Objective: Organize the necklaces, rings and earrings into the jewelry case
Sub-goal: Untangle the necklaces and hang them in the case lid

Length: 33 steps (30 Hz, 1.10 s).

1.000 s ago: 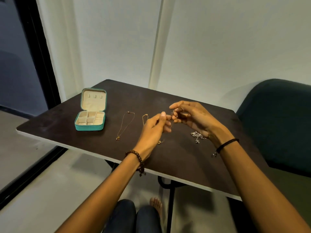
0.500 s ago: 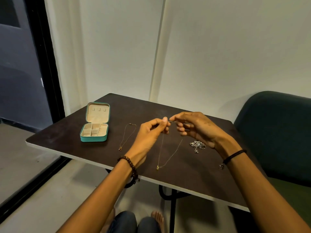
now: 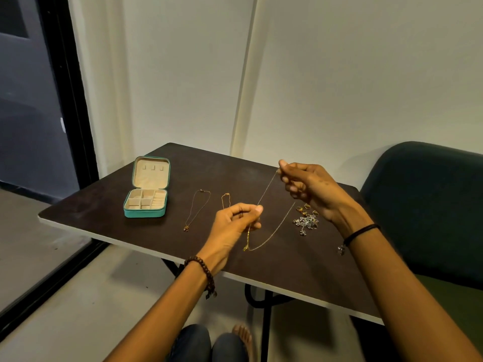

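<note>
- L hand (image 3: 230, 226) grip: thumb + forefinger pinch gold necklace (image 3: 271, 235) mid-chain.
- R hand (image 3: 311, 186) grip: fingertips pinch chain's top end, held higher; loop hangs low over worktop (image 3: 235, 173).
- Jewelry case (image 3: 144, 213) open, at worktop's left end, well apart from hands.
- Thin necklace (image 3: 196, 209) & short gold necklace (image 3: 225, 199) lie flat btwn case & L hand.
- Rings/earrings pile (image 3: 305, 220) just beside R wrist.

The left hand (image 3: 232, 226) hovers with its back toward the camera, thumb and forefinger pinching a necklace chain (image 3: 267, 188), the other fingers curled. The right hand (image 3: 311, 189) sits higher, at about 2 o'clock from it, fingertips pinching the chain's upper end. Its lower fingers seem loosely curled. The left forearm enters from 7 o'clock, the right from 5 o'clock.
</note>
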Motion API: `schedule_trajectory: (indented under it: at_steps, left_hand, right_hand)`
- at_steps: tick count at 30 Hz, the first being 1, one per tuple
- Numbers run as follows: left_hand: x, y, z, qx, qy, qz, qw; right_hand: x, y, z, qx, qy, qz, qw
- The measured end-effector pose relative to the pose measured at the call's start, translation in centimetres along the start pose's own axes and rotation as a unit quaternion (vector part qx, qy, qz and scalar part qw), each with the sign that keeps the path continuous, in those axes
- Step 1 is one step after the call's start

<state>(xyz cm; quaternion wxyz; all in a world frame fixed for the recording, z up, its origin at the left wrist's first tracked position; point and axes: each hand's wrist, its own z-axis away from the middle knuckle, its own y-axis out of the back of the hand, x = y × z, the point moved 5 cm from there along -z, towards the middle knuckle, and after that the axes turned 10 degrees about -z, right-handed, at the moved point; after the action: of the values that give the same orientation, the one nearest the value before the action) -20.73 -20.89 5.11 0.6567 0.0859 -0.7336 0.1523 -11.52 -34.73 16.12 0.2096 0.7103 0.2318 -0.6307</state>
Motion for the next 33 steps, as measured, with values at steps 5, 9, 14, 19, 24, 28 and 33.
schedule_trajectory:
  at_steps: [5, 9, 14, 19, 24, 28, 33]
  left_hand:
    - [-2.0, 0.1, 1.0, 0.047, 0.022, 0.025, 0.998]
    - [-3.0, 0.2, 1.2, 0.067, 0.034, 0.042, 0.996]
    - [-4.1, 0.1, 1.3, 0.054, 0.065, 0.042, 0.996]
    - [-4.6, 0.1, 1.1, 0.085, 0.059, -0.045, 0.994]
    - [-3.7, -0.2, 1.1, 0.051, -0.073, -0.255, 0.963]
    - [-3.6, -1.0, 1.1, -0.019, -0.127, -0.392, 0.911]
    - [-3.5, -1.1, -0.2, -0.041, -0.134, -0.527, 0.838]
  right_hand:
    - [0.3, 1.0, -0.8, 0.015, -0.036, -0.103, 0.994]
    - [0.5, 1.5, -1.2, 0.017, -0.052, -0.16, 0.986]
    - [0.9, 2.3, -1.7, 0.023, -0.06, -0.181, 0.981]
    - [1.5, 2.7, -2.6, 0.045, -0.056, -0.121, 0.99]
    - [2.1, 3.8, -4.3, 0.078, -0.018, 0.003, 0.997]
    - [3.3, 3.9, -6.2, 0.076, -0.007, 0.082, 0.994]
    - [5.9, 3.2, -9.0, 0.055, -0.008, 0.182, 0.982]
